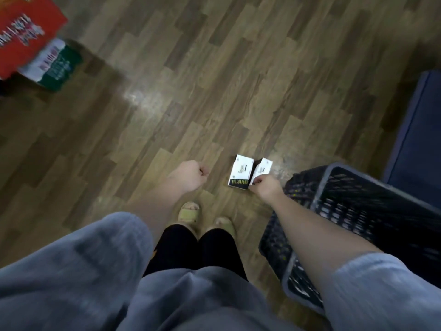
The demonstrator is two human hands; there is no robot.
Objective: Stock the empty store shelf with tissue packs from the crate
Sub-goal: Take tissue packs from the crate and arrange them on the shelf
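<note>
Tissue packs (241,172), two white ones, hung from the right hand (266,189), pinched at their lower edge above the wooden floor (214,80), likely so both could go to the shelf in one trip. Just beside that arm stood the dark crate (353,211), handy for the next reach. The left hand (191,176) was curled into a loose fist with nothing in it, free to help place them. No shelf showed from the head camera; red and green boxes (38,48) lay well apart.
</note>
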